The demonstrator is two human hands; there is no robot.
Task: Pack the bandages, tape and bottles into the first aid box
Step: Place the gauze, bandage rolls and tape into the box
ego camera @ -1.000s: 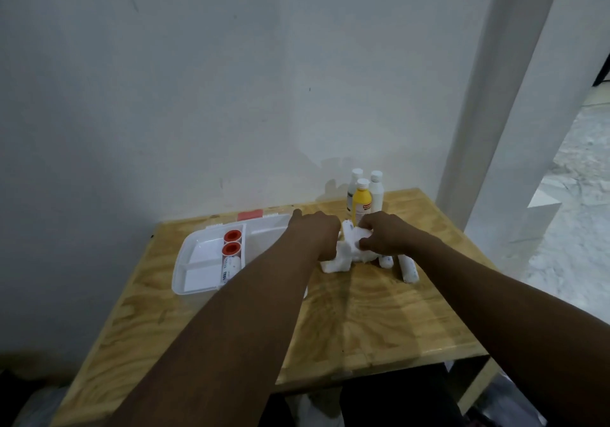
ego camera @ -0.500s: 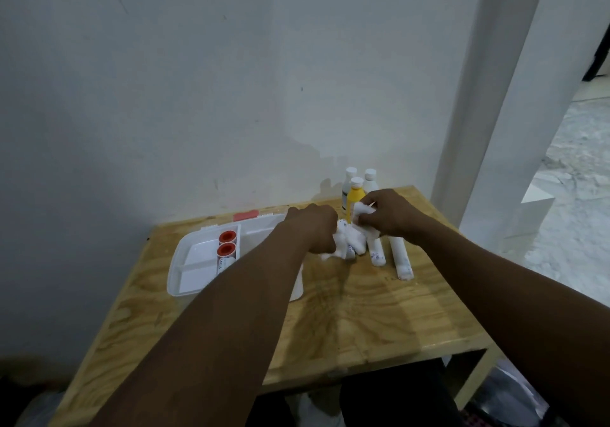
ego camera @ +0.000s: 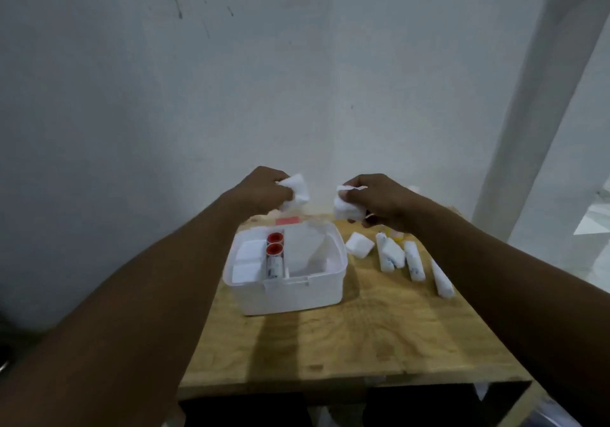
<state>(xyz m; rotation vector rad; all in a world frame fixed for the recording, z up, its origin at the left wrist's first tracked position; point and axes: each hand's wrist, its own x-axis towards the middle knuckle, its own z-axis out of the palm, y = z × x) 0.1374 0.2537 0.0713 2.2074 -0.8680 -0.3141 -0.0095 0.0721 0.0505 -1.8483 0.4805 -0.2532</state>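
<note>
The white first aid box [ego camera: 290, 289] stands open on the wooden table, with two red-capped items [ego camera: 275, 243] in its middle slot and white pads at its left. My left hand [ego camera: 264, 192] is raised above the box's far edge, closed on a white bandage pack [ego camera: 297, 192]. My right hand [ego camera: 376, 202] is level with it to the right, holding another white bandage pack [ego camera: 346, 210]. One more pack [ego camera: 359, 244] and several bandage rolls [ego camera: 412, 261] lie right of the box. The bottles are mostly hidden behind my right hand.
The table [ego camera: 363, 337] stands against a pale wall [ego camera: 231, 96]. A white pillar [ego camera: 544, 96] rises at the right, beside the table's far corner. Bare wood lies in front of the box, up to the near edge.
Both hands have lifted off the pile of bandages, each carrying a white pack, and have moved apart above the table. The view has shifted, so the box now sits nearer the centre.
</note>
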